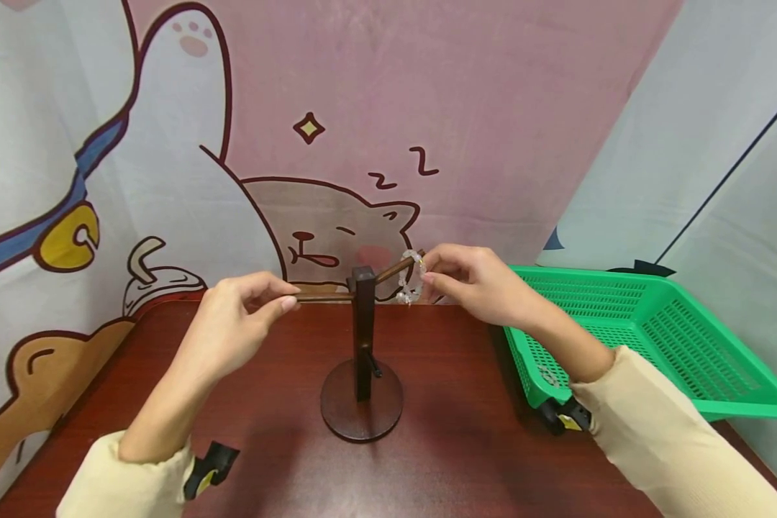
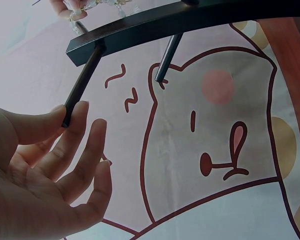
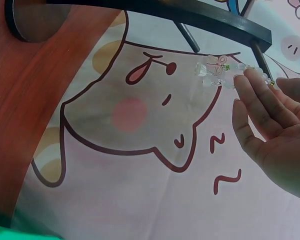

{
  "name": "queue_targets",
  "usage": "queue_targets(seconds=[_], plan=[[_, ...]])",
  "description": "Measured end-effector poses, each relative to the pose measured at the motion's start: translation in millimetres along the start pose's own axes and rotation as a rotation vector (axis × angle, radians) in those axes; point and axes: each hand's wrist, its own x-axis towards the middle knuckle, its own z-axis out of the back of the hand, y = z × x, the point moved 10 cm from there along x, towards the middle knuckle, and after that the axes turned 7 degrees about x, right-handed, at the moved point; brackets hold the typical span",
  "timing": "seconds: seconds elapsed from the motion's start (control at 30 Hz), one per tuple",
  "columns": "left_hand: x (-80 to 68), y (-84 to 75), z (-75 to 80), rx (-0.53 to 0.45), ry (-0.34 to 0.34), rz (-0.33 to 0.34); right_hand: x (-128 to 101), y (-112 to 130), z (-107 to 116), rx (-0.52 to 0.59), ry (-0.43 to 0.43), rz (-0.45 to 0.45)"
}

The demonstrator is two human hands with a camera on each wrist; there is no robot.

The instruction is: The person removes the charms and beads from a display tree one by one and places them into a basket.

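Observation:
A dark wooden stand with a round base rises from the table, its side pegs spreading left and right near the top. My left hand pinches the tip of the left upper peg between thumb and index finger. On the other side, my right hand pinches a clear beaded bracelet. The bracelet hangs round the right upper peg, close to its tip. In the right wrist view, the bracelet shows a small green bead, and the fingers partly cover it.
A green plastic basket stands at the table's right, under the right forearm, with some clear beads in its near left corner. Lower pegs stick out from the post. A cartoon-printed cloth hangs behind the brown table.

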Motion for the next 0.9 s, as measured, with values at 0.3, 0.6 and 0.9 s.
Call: queue_targets(seconds=[0.3,0.6,0.9], plan=[[-0.4,-0.1,0.0,-0.001,0.002,0.004,-3.0,-3.1,8.9,0.006,-0.014,-0.009],[-0.5,0.2,0.6,0.001,0.000,0.007,-6.3,-4.9,19.0,-0.074,-0.037,-0.018],[-0.1,0.2,0.2,0.000,0.000,0.008,-14.4,-20.0,18.0,-0.043,-0.030,-0.073]])
